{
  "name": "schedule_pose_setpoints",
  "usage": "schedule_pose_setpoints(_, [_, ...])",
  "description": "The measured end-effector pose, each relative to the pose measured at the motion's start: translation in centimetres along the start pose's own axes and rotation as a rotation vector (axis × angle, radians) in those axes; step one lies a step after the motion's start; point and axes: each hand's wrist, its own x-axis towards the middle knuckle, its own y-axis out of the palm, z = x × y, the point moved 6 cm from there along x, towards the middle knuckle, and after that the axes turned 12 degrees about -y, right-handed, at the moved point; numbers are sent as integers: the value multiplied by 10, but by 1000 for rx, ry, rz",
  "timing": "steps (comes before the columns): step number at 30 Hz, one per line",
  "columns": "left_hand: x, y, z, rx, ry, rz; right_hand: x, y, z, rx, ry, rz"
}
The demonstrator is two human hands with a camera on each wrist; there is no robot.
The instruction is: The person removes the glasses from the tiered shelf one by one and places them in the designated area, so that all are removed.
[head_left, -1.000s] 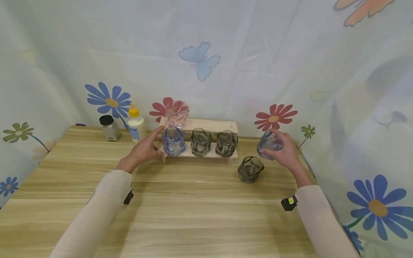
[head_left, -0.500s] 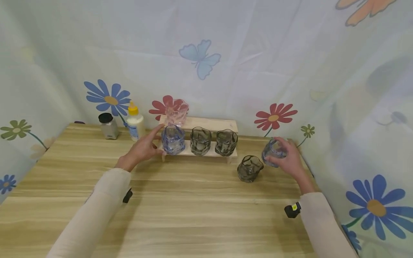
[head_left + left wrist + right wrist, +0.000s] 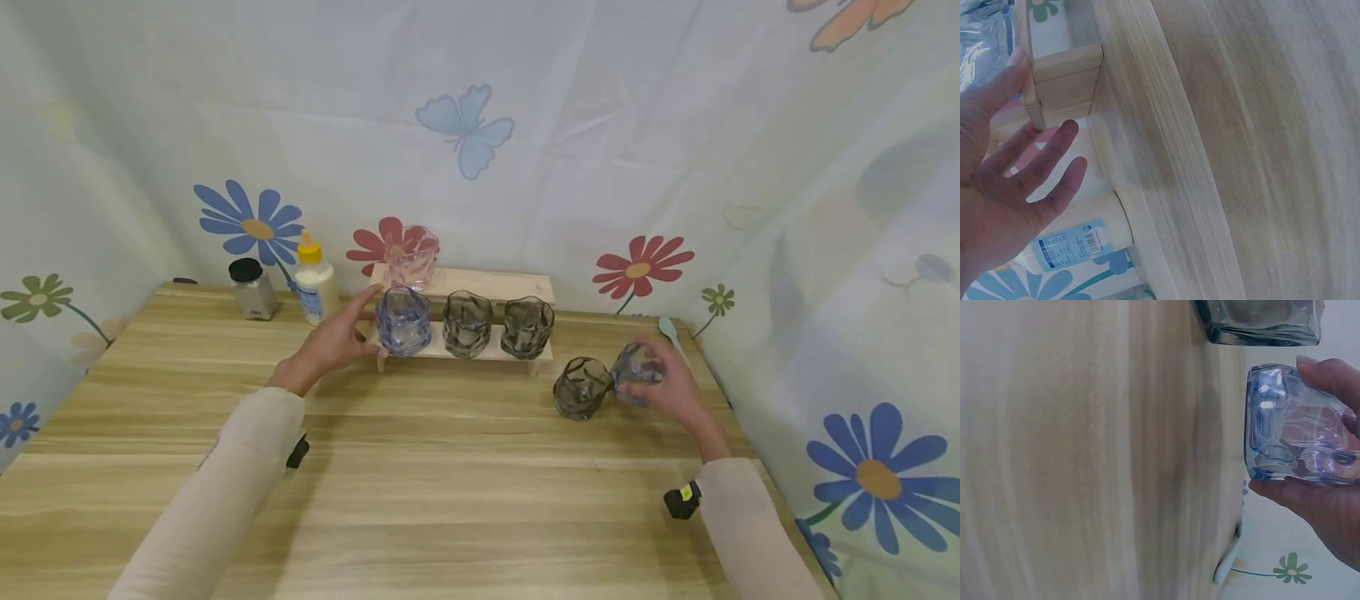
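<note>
Between the thumb and fingers of my right hand (image 3: 671, 387) is a light blue glass (image 3: 1294, 428), close beside a grey glass (image 3: 582, 389) on the table. In the right wrist view, the blue glass is near the tabletop, thumb on one side and fingers on the other. My left hand (image 3: 333, 343) holds the left end of a two-step wooden rack (image 3: 1066, 81), thumb and index finger at its lower board, other fingers loose. On that lower step stand a blue glass (image 3: 403, 323) and two grey glasses, (image 3: 467, 325) one beside the other. A pink glass (image 3: 412, 258) stands on the upper step.
Left of the rack stand a white bottle with a yellow cap (image 3: 315, 292) and a black-lidded jar (image 3: 252, 292). A light blue spoon (image 3: 669, 329) lies at the table's back right, behind the right hand. Printed curtains (image 3: 480, 50) enclose the table.
My right hand has brought the blue glass toward me, to beside the loose grey glass. The spoon behind it has come into view. My left hand stays at the rack.
</note>
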Motion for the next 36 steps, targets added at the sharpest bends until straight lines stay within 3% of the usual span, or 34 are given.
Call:
schedule_pose_setpoints(7, [0, 0, 0, -5, -18, 8, -7, 9, -7, 2, 29, 43])
schedule_pose_setpoints(24, [-1, -1, -1, -1, -26, 15, -14, 20, -18, -39, 62, 42])
schedule_pose_setpoints(36, [0, -1, -1, 10, -21, 14, -14, 22, -17, -45, 44, 59])
